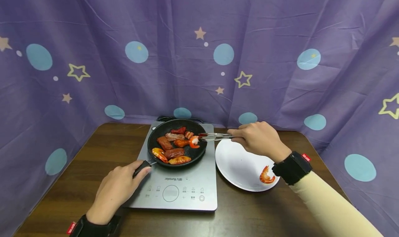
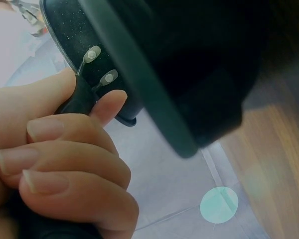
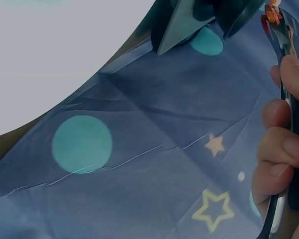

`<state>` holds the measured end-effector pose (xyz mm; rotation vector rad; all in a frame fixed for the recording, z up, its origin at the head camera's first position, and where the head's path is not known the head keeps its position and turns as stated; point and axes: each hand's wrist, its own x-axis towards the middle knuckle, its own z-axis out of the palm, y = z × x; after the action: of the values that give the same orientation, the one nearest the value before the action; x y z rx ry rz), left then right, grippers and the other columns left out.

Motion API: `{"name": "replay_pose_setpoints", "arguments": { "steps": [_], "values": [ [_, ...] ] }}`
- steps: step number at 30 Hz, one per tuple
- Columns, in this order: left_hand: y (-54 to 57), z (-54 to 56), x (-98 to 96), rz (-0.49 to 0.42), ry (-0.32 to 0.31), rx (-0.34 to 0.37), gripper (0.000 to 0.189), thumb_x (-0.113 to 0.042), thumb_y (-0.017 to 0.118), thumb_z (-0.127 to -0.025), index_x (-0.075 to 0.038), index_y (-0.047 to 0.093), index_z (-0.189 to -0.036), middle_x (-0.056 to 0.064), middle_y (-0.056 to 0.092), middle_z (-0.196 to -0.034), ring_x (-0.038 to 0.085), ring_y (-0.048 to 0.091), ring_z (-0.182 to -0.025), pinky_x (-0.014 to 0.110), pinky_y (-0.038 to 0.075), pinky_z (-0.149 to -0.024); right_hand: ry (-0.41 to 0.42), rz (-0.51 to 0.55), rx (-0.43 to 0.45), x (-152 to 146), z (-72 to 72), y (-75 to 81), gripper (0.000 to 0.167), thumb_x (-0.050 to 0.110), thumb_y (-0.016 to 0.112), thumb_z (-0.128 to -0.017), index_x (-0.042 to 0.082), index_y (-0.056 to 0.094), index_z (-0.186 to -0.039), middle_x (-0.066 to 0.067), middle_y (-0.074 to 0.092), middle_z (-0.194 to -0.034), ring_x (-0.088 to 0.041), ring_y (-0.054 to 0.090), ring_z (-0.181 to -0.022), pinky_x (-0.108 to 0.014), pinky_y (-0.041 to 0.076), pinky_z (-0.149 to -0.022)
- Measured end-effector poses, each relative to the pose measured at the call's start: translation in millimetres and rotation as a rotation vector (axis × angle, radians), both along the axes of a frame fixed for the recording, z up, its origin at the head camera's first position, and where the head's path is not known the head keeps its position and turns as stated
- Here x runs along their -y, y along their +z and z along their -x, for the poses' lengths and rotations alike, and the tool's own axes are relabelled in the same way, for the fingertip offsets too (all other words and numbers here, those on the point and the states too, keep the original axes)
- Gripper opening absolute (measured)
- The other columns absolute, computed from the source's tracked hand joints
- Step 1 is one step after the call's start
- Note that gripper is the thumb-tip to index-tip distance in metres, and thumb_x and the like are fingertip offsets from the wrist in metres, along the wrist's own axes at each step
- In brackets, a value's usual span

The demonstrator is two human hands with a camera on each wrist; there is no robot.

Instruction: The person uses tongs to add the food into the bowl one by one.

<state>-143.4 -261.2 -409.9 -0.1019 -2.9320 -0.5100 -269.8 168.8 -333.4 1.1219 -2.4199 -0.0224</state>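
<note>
My left hand (image 1: 117, 184) grips the black handle (image 2: 79, 97) of a frying pan (image 1: 194, 158), its fingers curled round it in the left wrist view. My right hand (image 1: 260, 138) holds metal tongs (image 1: 218, 136), which reach left over the pan's right side. A shrimp (image 1: 194, 141) is at the tongs' tips, above the other food. In the pan lie browned meat pieces (image 1: 174, 153), a drumstick (image 1: 180, 143) and, near the front, yellow-orange pieces (image 1: 179, 160). Another shrimp (image 1: 266, 175) lies on the white plate (image 1: 230, 181) below my right wrist.
The pan stands on a silver induction cooker (image 1: 199, 185) with touch controls at its front. Black cable (image 1: 165, 118) lies behind it. The wooden table (image 1: 249, 212) ends at a purple curtain (image 1: 187, 57) with stars and dots. The plate sits close to the cooker's right edge.
</note>
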Motion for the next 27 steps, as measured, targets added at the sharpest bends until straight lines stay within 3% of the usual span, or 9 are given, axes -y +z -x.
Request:
{"name": "replay_pose_setpoints", "arguments": {
  "steps": [4,13,18,27],
  "values": [
    [0.4,-0.6,0.1,0.002,0.001,-0.008,0.056,-0.051,0.068,-0.103,-0.005,0.072,-0.136,0.027,0.077,-0.111,0.045,0.076,-0.088,0.055,0.056,-0.059,0.011,-0.054,-0.009,17.6,5.3,3.4,0.023,0.032,0.081,-0.095,0.031,0.081,-0.118,0.009,0.074,-0.084,-0.015,0.051,-0.052,-0.039,0.047,-0.045],
    [0.2,-0.7,0.0,0.009,0.003,-0.010,0.057,-0.052,0.067,-0.103,-0.005,0.072,-0.135,0.027,0.076,-0.114,0.047,0.076,-0.092,0.058,0.057,-0.062,0.015,-0.143,-0.001,40.6,10.8,8.2,0.009,0.030,0.080,-0.094,0.035,0.074,-0.098,0.008,0.059,-0.066,-0.019,0.052,-0.049,-0.038,0.041,-0.041],
    [0.6,-0.4,0.0,0.010,0.005,-0.008,0.058,-0.053,0.066,-0.104,-0.006,0.071,-0.136,0.026,0.076,-0.115,0.047,0.075,-0.093,0.058,0.057,-0.063,0.007,-0.187,0.018,48.9,12.3,14.2,0.010,0.031,0.079,-0.094,0.035,0.072,-0.090,0.007,0.056,-0.063,-0.018,0.055,-0.051,-0.039,0.043,-0.043],
    [0.9,-1.6,-1.1,0.002,0.003,-0.015,0.056,-0.050,0.068,-0.104,-0.005,0.072,-0.136,0.027,0.076,-0.115,0.047,0.075,-0.093,0.057,0.056,-0.060,-0.044,-0.279,0.091,61.5,16.9,26.3,0.007,0.037,0.081,-0.094,0.038,0.080,-0.101,0.006,0.068,-0.071,-0.019,0.063,-0.061,-0.045,0.053,-0.054]
  ]
}}
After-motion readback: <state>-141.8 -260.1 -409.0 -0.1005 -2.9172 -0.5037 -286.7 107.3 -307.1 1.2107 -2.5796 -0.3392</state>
